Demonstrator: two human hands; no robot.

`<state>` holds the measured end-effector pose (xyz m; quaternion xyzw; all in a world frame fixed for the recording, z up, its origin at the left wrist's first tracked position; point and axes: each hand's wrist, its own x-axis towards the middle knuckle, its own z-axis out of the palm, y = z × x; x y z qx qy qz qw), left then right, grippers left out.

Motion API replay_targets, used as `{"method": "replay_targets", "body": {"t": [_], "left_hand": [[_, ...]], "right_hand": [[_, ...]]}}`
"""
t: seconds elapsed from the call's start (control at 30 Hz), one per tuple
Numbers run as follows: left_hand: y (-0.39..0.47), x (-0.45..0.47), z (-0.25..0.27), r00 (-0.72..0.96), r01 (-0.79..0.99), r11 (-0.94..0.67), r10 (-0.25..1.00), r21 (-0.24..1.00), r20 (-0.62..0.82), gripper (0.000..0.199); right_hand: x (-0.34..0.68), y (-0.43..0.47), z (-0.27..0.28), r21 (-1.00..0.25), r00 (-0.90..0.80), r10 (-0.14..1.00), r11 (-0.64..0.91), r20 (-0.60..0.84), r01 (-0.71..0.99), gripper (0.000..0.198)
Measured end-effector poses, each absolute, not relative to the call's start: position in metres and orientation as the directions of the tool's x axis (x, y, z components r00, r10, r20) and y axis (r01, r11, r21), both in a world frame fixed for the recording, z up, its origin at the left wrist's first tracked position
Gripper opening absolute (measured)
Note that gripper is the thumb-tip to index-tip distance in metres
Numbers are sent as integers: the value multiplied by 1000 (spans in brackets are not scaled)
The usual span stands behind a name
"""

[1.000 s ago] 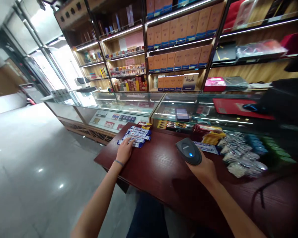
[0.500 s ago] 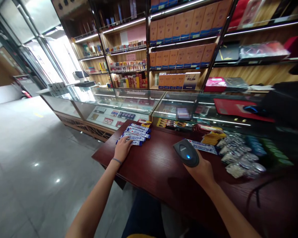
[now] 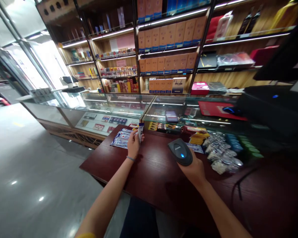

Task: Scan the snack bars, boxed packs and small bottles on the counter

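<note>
My left hand (image 3: 134,143) is closed around a slim blue-and-white packet (image 3: 140,129), held upright just above the table. Beside it on the left lies a row of similar blue-and-white packets (image 3: 120,140), overlapping near the table's far left corner. In my right hand (image 3: 195,170) is a dark barcode scanner (image 3: 180,152) with a blue light glowing on top, its front end tilted up to the left. Another blue-and-white packet (image 3: 195,147) lies flat behind the scanner, partly covered by it.
Brown packets (image 3: 200,135), lidded clear jars (image 3: 223,158) and green-topped containers (image 3: 249,147) stand along the right of the dark red table (image 3: 154,172). A glass display counter (image 3: 116,102) borders its far edge. A black monitor (image 3: 283,49) hangs at upper right.
My left hand has lifted one packet off the row and moved right with it, turning it upright. The right hand still holds the scanner. The whole view has shifted somewhat to the right.
</note>
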<state>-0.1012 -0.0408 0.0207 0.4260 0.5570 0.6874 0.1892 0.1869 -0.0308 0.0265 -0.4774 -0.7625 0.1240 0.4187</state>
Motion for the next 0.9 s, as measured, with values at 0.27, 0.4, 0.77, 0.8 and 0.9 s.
{"method": "replay_targets", "body": {"t": [0.27,0.4,0.77,0.8,0.9], "left_hand": [[5,-46,0,-310,-344,-95,951,934,-17,42],[-3,-49,-8,-215,-374,-76,977,924,-7,44],[-8,-49,-4,-211,-379,-49,977,924,-35,46],[-8,-49,-5,-205,-393,-49,978,918,-35,46],[-8,-49,-7,-209,-377,-75,978,923,-6,51]], "right_hand": [[186,-28,39,-487,-264,864,467,429,738,46],[180,-29,39,-412,-342,857,492,386,767,47],[183,-27,39,-408,-384,861,499,333,765,45],[184,-27,39,-418,-361,871,479,333,772,45],[188,-23,42,-458,-267,895,416,356,786,42]]}}
